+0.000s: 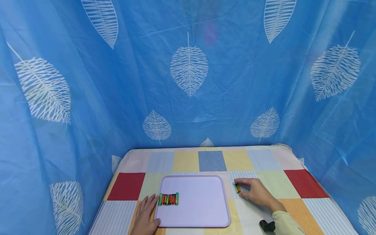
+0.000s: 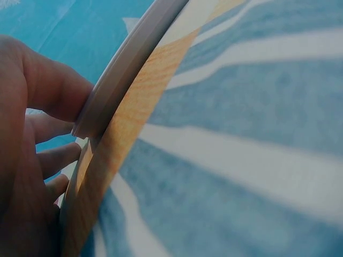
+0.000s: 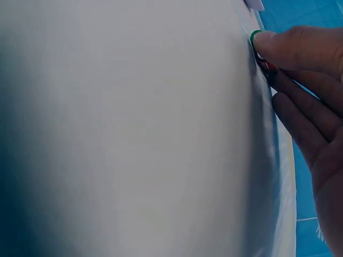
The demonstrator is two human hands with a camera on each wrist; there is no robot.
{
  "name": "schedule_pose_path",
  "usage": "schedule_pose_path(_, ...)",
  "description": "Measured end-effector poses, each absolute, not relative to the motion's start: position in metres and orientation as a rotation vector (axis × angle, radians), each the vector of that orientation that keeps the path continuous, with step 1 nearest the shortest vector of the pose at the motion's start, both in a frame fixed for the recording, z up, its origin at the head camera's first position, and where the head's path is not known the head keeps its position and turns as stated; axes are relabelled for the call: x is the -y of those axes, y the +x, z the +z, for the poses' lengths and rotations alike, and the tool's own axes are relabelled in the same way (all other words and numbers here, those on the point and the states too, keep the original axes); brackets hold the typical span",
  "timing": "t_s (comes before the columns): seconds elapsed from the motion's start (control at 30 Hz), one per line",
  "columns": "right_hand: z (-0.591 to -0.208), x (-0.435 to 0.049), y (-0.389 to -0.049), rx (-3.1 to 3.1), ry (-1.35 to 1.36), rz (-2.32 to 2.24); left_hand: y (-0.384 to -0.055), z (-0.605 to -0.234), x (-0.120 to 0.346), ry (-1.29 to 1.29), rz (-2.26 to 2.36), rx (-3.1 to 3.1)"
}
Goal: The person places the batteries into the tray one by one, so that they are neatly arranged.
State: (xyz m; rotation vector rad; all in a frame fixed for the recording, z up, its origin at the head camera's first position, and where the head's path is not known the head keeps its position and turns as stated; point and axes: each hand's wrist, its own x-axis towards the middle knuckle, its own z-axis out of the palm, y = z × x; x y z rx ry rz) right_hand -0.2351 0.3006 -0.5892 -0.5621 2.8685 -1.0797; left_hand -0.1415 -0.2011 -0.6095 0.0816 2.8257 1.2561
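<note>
A pale lilac tray (image 1: 199, 209) lies on the table. Inside it, at the left, a row of several small batteries (image 1: 168, 199) in green and red stands side by side. My left hand (image 1: 146, 213) rests at the tray's left edge, fingers along the side, its thumb touching the rim (image 2: 102, 101) in the left wrist view. Right of the tray, my right hand (image 1: 255, 192) pinches a green and orange battery (image 1: 237, 188) between thumb and fingers, at the cloth. In the right wrist view fingers mostly cover the battery (image 3: 269, 66); whether a second one is there, I cannot tell.
A patchwork cloth (image 1: 293, 182) in coloured squares covers the table. A small black object (image 1: 267, 226) is by the right sleeve (image 1: 286, 223). Blue curtains (image 1: 223, 98) with white leaf prints hang behind the table and along both sides.
</note>
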Motion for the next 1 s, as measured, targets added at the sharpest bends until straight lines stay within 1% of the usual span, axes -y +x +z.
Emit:
schedule_pose_path(0.2,-0.591,-0.299,-0.234,-2.923,-0.584,-1.052,-0.142,-0.609,0.201,0.08,1.251,-2.825)
schedule_pose_path(0.57,-0.585,-0.301,-0.225,-2.913,-0.485,-1.06,-0.14,-0.608,0.2,0.075,1.255,-2.798)
schedule_pose_path(0.73,-0.579,-0.295,-0.223,-2.916,-0.482,-1.098,-0.142,-0.608,0.201,0.064,1.231,-2.815)
schedule_pose_path(1.0,-0.571,-0.28,-0.223,-2.9,-0.59,-1.177,-0.142,-0.607,0.201,0.083,1.239,-2.816)
